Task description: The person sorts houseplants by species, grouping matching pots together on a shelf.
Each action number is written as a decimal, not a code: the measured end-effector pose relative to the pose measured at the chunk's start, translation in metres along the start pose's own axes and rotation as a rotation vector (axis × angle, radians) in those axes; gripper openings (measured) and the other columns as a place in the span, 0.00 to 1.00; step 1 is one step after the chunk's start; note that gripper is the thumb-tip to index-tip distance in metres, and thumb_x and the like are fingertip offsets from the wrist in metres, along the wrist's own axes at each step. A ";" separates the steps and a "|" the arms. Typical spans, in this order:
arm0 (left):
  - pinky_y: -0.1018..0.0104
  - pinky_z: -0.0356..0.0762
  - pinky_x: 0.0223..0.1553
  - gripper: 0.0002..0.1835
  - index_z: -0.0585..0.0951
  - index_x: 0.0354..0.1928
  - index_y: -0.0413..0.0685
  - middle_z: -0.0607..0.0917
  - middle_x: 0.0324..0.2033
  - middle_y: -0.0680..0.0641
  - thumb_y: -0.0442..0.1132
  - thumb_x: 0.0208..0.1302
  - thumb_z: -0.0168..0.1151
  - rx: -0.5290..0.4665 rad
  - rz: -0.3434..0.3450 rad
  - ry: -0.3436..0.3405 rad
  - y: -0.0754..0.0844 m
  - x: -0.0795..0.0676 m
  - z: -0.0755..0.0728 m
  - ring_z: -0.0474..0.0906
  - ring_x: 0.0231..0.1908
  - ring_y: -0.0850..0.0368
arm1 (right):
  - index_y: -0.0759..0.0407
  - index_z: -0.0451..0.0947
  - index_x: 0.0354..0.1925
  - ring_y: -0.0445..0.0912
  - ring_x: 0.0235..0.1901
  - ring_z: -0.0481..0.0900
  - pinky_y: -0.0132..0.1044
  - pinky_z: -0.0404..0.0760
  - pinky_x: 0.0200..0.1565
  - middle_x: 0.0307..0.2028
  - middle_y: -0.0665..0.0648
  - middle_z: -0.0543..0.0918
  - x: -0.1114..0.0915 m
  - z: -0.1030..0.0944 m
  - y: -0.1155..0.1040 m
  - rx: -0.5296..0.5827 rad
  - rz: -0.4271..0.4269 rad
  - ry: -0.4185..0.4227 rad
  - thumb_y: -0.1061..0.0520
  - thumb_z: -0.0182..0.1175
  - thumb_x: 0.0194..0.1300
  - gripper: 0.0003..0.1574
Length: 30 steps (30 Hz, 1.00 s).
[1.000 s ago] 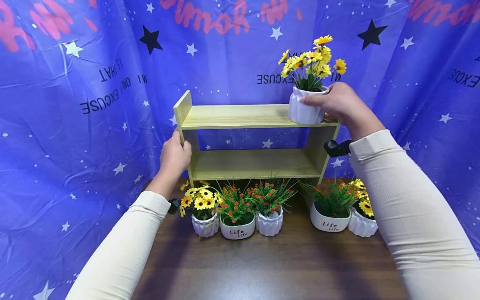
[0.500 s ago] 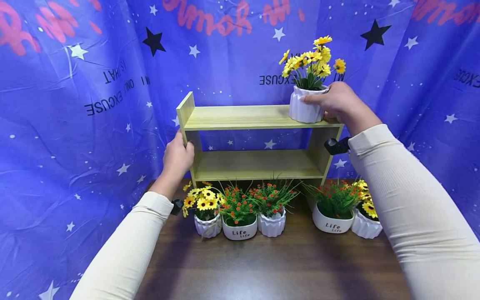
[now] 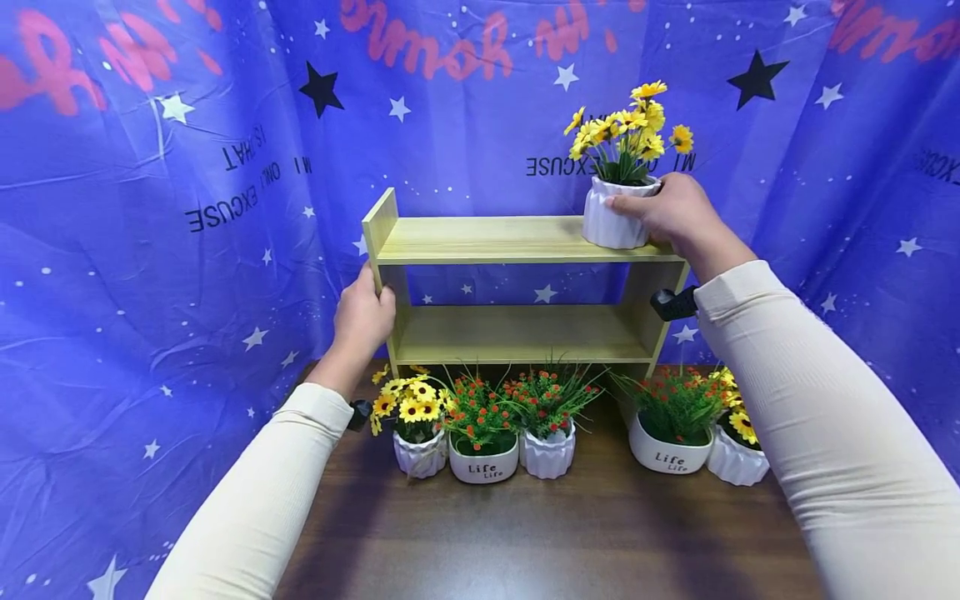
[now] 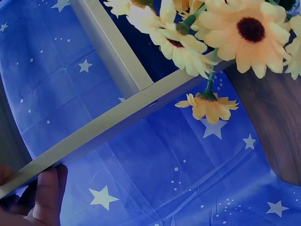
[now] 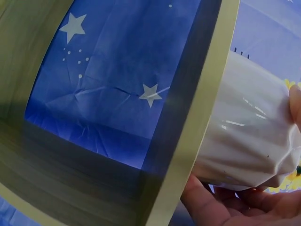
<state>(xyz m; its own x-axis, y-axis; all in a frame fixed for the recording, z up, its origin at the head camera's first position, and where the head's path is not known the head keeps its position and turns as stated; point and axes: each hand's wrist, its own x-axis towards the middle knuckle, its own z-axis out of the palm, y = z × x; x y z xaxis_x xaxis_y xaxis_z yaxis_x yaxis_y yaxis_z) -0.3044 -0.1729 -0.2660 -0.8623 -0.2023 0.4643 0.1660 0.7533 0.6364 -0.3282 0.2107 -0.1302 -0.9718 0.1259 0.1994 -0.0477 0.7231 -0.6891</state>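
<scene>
A light wooden two-tier shelf stands at the back of the table. At its right end, on the top board, is a white fluted flowerpot with yellow daisies. My right hand grips this pot from the right, thumb across its front; the right wrist view shows fingers curled under the pot. My left hand holds the shelf's left side panel. In the left wrist view, thumb and fingers of the left hand pinch the panel's edge.
Before the shelf, on the brown table, stand a yellow daisy pot, an oval "Life" planter and a red-flowered pot. Farther right are another "Life" planter and a daisy pot. A blue star-print curtain hangs behind.
The whole head view has shifted slightly right and down. Both hands keep their holds on the flowerpot and the shelf panel, and the pot stays at the shelf's right end.
</scene>
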 end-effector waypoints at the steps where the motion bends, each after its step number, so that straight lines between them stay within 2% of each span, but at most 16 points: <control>1: 0.36 0.72 0.46 0.24 0.68 0.68 0.46 0.81 0.52 0.33 0.40 0.72 0.47 -0.003 0.000 0.000 0.000 0.000 0.000 0.78 0.51 0.31 | 0.70 0.65 0.60 0.51 0.36 0.71 0.42 0.76 0.32 0.46 0.61 0.71 0.000 0.000 0.001 -0.006 -0.005 0.006 0.33 0.64 0.60 0.50; 9: 0.36 0.72 0.47 0.24 0.68 0.68 0.45 0.81 0.52 0.33 0.40 0.72 0.47 -0.007 -0.003 -0.008 0.000 0.000 0.003 0.78 0.51 0.31 | 0.72 0.61 0.64 0.56 0.45 0.69 0.46 0.73 0.38 0.52 0.65 0.69 -0.007 0.000 0.006 -0.002 -0.051 0.032 0.31 0.59 0.63 0.53; 12: 0.36 0.72 0.46 0.23 0.69 0.66 0.45 0.81 0.51 0.33 0.40 0.71 0.47 -0.007 -0.004 0.000 0.001 0.001 0.003 0.78 0.50 0.31 | 0.70 0.55 0.71 0.60 0.57 0.68 0.50 0.72 0.53 0.62 0.69 0.67 -0.015 -0.004 0.005 0.003 -0.065 0.056 0.29 0.57 0.63 0.58; 14: 0.36 0.72 0.46 0.23 0.69 0.66 0.45 0.81 0.51 0.33 0.40 0.71 0.47 -0.007 -0.001 0.003 0.000 0.000 0.003 0.78 0.49 0.30 | 0.67 0.51 0.74 0.60 0.66 0.64 0.52 0.66 0.63 0.69 0.68 0.63 -0.022 -0.008 0.005 0.025 -0.077 0.079 0.28 0.57 0.63 0.60; 16: 0.35 0.72 0.46 0.23 0.69 0.66 0.45 0.81 0.51 0.33 0.40 0.71 0.47 -0.010 0.002 0.001 0.000 0.000 0.004 0.78 0.50 0.30 | 0.64 0.48 0.77 0.57 0.71 0.59 0.52 0.59 0.68 0.74 0.64 0.58 -0.029 -0.012 0.007 0.068 -0.088 0.104 0.29 0.58 0.62 0.62; 23: 0.36 0.72 0.46 0.24 0.68 0.68 0.45 0.81 0.51 0.33 0.39 0.72 0.47 -0.005 0.000 0.007 0.001 0.001 0.004 0.78 0.49 0.30 | 0.56 0.55 0.76 0.52 0.70 0.63 0.49 0.67 0.64 0.73 0.57 0.62 -0.056 -0.018 0.025 0.170 -0.130 0.199 0.33 0.62 0.62 0.55; 27: 0.35 0.72 0.46 0.24 0.67 0.69 0.45 0.81 0.51 0.33 0.39 0.72 0.47 -0.003 0.000 0.005 0.002 0.001 0.004 0.78 0.49 0.29 | 0.53 0.59 0.74 0.49 0.68 0.66 0.41 0.73 0.58 0.71 0.55 0.66 -0.073 -0.020 0.044 0.196 -0.145 0.264 0.36 0.63 0.63 0.49; 30: 0.35 0.72 0.46 0.25 0.67 0.69 0.45 0.81 0.52 0.33 0.39 0.72 0.46 0.000 -0.005 0.003 0.001 0.000 0.004 0.77 0.49 0.29 | 0.52 0.62 0.72 0.45 0.65 0.69 0.34 0.73 0.53 0.69 0.54 0.69 -0.085 -0.020 0.061 0.212 -0.144 0.313 0.38 0.64 0.64 0.45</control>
<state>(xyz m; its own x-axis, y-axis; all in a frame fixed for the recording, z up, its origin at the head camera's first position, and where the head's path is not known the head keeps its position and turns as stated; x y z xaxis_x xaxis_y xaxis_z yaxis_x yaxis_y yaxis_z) -0.3062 -0.1695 -0.2675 -0.8614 -0.2081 0.4633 0.1619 0.7521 0.6388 -0.2438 0.2574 -0.1753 -0.8362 0.2581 0.4838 -0.2563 0.5961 -0.7609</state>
